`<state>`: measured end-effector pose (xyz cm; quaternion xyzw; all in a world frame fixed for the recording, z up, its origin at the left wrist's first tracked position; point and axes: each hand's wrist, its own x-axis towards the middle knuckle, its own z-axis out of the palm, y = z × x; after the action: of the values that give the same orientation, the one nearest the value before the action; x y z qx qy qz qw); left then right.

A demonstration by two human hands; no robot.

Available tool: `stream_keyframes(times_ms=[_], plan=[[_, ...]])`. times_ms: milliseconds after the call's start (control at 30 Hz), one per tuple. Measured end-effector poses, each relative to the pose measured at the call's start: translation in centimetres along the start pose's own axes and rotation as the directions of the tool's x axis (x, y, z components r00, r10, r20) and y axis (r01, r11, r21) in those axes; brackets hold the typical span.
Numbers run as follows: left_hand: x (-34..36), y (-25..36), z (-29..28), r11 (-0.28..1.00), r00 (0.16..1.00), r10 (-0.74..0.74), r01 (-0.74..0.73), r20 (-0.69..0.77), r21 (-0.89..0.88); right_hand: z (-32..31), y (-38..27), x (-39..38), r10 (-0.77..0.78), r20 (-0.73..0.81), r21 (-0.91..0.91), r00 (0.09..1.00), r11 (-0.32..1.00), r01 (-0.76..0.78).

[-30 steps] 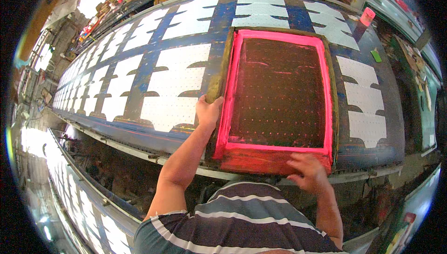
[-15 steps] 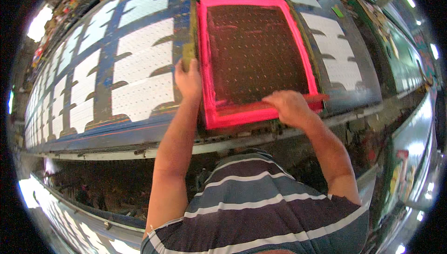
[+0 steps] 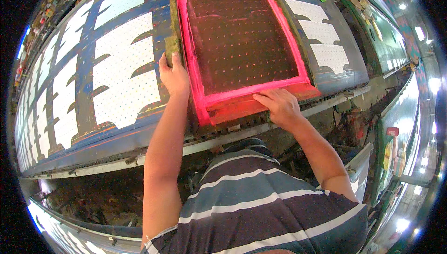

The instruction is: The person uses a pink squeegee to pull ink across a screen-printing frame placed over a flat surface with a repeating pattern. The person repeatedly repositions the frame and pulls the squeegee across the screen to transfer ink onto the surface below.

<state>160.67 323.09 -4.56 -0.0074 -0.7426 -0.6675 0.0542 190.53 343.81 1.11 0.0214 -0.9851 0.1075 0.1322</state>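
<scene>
A screen-printing frame [image 3: 180,74] lies on the long printing table [image 3: 356,73] in front of me. Bright pink ink borders its dark, dotted mesh [image 3: 242,40]. My left hand [image 3: 176,78] grips the frame's left side, thumb and fingers closed around the rim. At the near end of the mesh, my right hand [image 3: 283,108] is closed on a long red squeegee [image 3: 233,110], which lies across the frame's width. The fingers hide part of the squeegee's middle.
White cut fabric pieces [image 3: 123,63] with small dots lie in rows on the table to the left, and more fabric [image 3: 321,33] lies to the right. A metal rail [image 3: 205,146] runs along the table's near edge. Another table [image 3: 393,44] stands at the right.
My right hand has drawn the squeegee toward me, to the near edge of the frame. The left hand keeps its hold on the frame's left side. The whole view has shifted slightly.
</scene>
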Motion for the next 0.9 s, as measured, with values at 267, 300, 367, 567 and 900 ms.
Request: stream_keyframes(times_ms=[267,300,367,567,900], plan=[[0.2,-0.2,-0.1,0.996,1.0,0.018,-0.017,-0.009,0.085,3.3,7.6,10.6,-0.072,-0.048,-0.084,0.996,0.994,0.068],[0.2,-0.4,-0.1,0.992,0.999,0.034,-0.032,-0.019,0.121,3.8,8.8,12.4,-0.071,-0.049,-0.081,0.996,0.994,0.067],[0.3,-0.6,-0.1,0.978,0.999,0.032,-0.022,-0.044,0.206,4.9,11.4,16.4,-0.064,-0.036,-0.079,0.997,0.995,0.061],[0.0,-0.2,0.0,0.986,1.0,0.003,0.001,-0.023,0.169,7.0,18.5,28.7,-0.095,-0.059,-0.191,0.994,0.978,0.082],[-0.3,1.2,0.3,0.975,0.999,-0.028,0.031,-0.02,0.222,8.9,27.7,44.6,-0.04,0.015,-0.153,0.999,0.987,0.042]])
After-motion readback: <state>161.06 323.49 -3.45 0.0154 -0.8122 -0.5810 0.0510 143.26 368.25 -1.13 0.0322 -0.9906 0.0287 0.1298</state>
